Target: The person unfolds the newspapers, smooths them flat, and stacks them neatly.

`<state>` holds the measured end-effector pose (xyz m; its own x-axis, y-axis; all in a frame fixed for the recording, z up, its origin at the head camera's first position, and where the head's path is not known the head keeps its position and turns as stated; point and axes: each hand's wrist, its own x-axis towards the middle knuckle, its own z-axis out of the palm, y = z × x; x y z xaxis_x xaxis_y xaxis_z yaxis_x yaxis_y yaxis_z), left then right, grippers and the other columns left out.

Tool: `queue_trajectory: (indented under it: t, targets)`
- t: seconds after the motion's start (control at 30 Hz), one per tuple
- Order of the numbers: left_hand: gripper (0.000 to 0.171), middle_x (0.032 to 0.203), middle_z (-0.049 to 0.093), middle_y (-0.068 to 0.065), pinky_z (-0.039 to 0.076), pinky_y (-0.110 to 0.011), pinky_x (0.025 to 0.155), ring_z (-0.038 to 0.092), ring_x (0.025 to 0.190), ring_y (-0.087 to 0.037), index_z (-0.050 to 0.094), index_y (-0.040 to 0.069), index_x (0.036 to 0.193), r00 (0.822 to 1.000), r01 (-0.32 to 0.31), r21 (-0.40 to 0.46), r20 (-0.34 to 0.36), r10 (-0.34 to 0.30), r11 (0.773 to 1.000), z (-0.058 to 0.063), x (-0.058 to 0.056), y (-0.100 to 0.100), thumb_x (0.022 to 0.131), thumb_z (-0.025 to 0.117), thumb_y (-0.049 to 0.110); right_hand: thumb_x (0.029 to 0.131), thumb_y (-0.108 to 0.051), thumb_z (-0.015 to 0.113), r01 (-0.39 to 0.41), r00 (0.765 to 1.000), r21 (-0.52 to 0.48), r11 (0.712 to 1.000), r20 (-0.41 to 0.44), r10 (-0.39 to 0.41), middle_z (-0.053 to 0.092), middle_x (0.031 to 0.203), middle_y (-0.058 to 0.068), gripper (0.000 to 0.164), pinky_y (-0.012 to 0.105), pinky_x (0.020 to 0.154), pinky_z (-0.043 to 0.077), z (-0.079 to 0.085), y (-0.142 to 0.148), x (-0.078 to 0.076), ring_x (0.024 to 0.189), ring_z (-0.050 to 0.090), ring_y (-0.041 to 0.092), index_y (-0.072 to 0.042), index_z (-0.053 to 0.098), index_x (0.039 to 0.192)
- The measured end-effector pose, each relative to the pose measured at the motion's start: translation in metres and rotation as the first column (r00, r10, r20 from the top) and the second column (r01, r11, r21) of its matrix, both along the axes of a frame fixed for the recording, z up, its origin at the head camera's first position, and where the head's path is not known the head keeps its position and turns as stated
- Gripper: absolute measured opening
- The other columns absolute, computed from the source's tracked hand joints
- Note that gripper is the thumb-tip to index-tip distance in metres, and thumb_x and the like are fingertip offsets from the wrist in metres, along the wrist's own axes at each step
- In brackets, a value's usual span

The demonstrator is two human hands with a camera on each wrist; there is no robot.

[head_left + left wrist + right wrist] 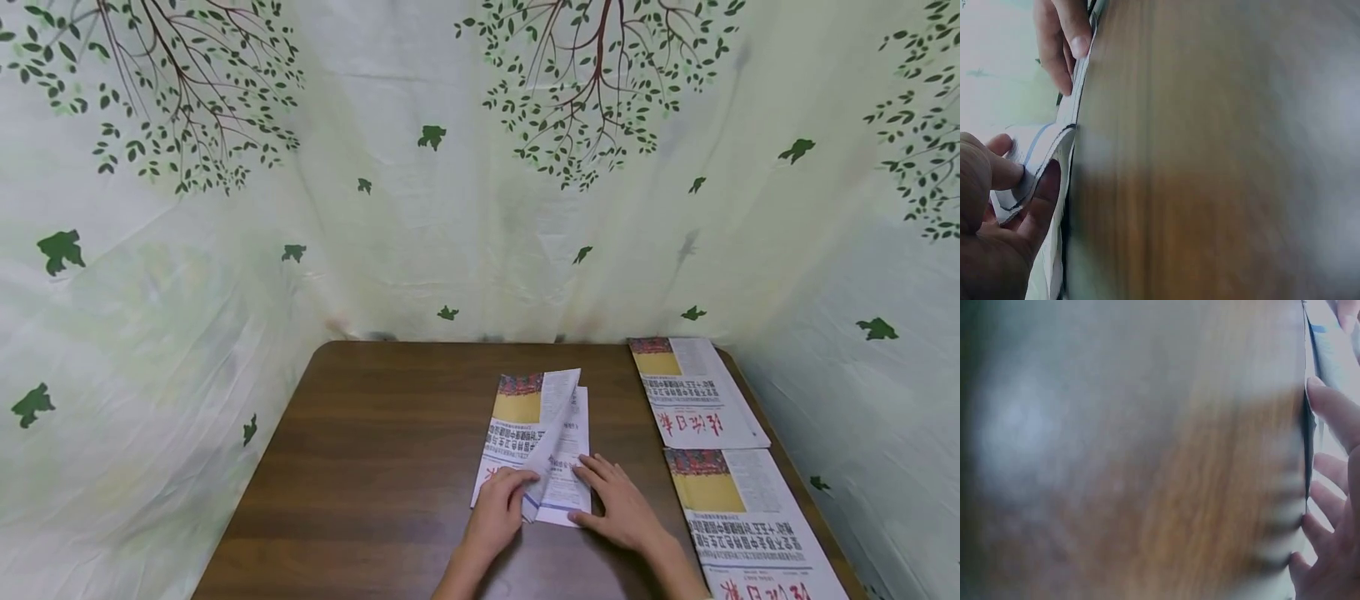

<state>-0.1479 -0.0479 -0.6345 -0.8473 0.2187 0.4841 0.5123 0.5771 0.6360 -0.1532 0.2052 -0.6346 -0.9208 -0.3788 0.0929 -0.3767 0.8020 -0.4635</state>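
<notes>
A folded newspaper point(517, 412) lies near the middle of the table, its top leaf lifted and bent over to the left. My left hand point(498, 504) pinches the near edge of that leaf between thumb and fingers; the left wrist view shows the curled paper point(1035, 156) between them. Spread fingers of my right hand point(618, 504) rest on the right edge of the newspaper, over the printed page point(566, 467) beneath the lifted leaf. In the right wrist view, the right thumb point(1332, 409) lies along the paper's near edge.
Two more folded newspapers lie along the table's right side, one at the far corner point(697, 392) and another nearer point(750, 525). The brown wooden table point(360, 450) reaches back to a pale curtain point(450, 208) printed with trees and leaves.
</notes>
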Motion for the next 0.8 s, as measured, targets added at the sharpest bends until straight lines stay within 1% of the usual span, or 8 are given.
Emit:
queue_trajectory:
  t: [0.1,0.17,0.23,0.33,0.43,0.6,0.7,0.8]
  targets:
    - [0.036,0.098,0.072,-0.001,0.053,-0.028,0.077,0.066,0.086,-0.013,0.077,0.013,0.111,1.000,-0.004,0.027,0.014,0.003,1.000,-0.001,0.001,-0.004,0.085,0.068,-0.011,0.084,-0.058,0.077,0.004,1.000,0.001,1.000,-0.002,-0.004,0.052,0.154,0.014,0.076,0.065,0.118,0.031,0.000,0.002,0.001,0.148,0.041,0.043,-0.011,0.061,0.143]
    - [0.035,0.099,0.072,0.000,0.054,-0.028,0.079,0.067,0.088,-0.013,0.077,0.012,0.109,1.000,-0.005,0.044,0.018,0.004,0.999,-0.003,0.001,-0.008,0.083,0.069,-0.009,0.083,-0.059,0.078,0.018,1.000,0.005,1.000,-0.007,-0.018,0.054,0.152,0.013,0.076,0.065,0.118,0.032,0.001,0.003,0.001,0.146,0.044,0.042,-0.012,0.063,0.141]
    - [0.029,0.098,0.075,0.002,0.055,-0.029,0.080,0.070,0.090,-0.013,0.078,0.013,0.105,1.000,-0.013,0.061,0.018,0.012,0.998,-0.003,0.000,-0.012,0.082,0.073,-0.005,0.081,-0.062,0.078,0.046,0.999,0.009,0.999,-0.004,-0.046,0.056,0.150,0.012,0.075,0.063,0.117,0.035,0.001,0.003,0.001,0.142,0.048,0.040,-0.014,0.065,0.137]
    - [0.018,0.095,0.077,0.004,0.056,-0.029,0.080,0.073,0.089,-0.013,0.080,0.014,0.098,0.999,-0.040,0.086,0.015,0.039,0.996,-0.004,-0.002,-0.020,0.082,0.083,0.007,0.079,-0.067,0.078,0.090,0.996,0.009,0.996,0.002,-0.090,0.058,0.146,0.009,0.073,0.060,0.114,0.040,0.002,0.004,0.000,0.137,0.052,0.037,-0.016,0.068,0.131]
    - [0.020,0.092,0.078,0.005,0.057,-0.029,0.079,0.074,0.086,-0.013,0.082,0.017,0.095,0.996,-0.083,0.104,0.037,0.080,0.991,-0.004,-0.003,-0.028,0.077,0.090,0.016,0.077,-0.069,0.078,0.111,0.994,0.022,0.994,0.009,-0.111,0.057,0.145,0.007,0.073,0.057,0.111,0.043,0.001,0.006,0.000,0.135,0.053,0.035,-0.019,0.068,0.129]
    - [0.025,0.089,0.079,0.004,0.057,-0.031,0.078,0.075,0.084,-0.014,0.083,0.017,0.094,0.986,-0.145,0.110,0.104,0.133,0.983,-0.002,-0.004,-0.042,0.072,0.094,0.021,0.077,-0.067,0.080,0.096,0.995,0.032,0.995,0.003,-0.097,0.056,0.148,0.008,0.077,0.057,0.109,0.045,0.000,0.010,0.001,0.136,0.053,0.036,-0.018,0.066,0.135]
    - [0.026,0.089,0.079,0.005,0.058,-0.032,0.078,0.075,0.085,-0.014,0.083,0.018,0.094,0.978,-0.173,0.095,0.131,0.160,0.980,-0.002,-0.004,-0.052,0.071,0.095,0.022,0.080,-0.065,0.077,0.078,0.997,0.028,0.997,0.021,-0.079,0.053,0.152,0.010,0.080,0.060,0.112,0.042,0.000,0.013,0.002,0.141,0.049,0.039,-0.016,0.063,0.141]
    - [0.026,0.089,0.078,0.006,0.058,-0.032,0.079,0.075,0.085,-0.014,0.083,0.019,0.094,0.976,-0.181,0.075,0.140,0.169,0.981,-0.002,-0.006,-0.062,0.071,0.095,0.022,0.082,-0.064,0.076,0.063,0.997,0.019,0.998,0.040,-0.064,0.050,0.156,0.011,0.080,0.062,0.116,0.036,0.001,0.015,0.002,0.147,0.042,0.041,-0.015,0.061,0.144]
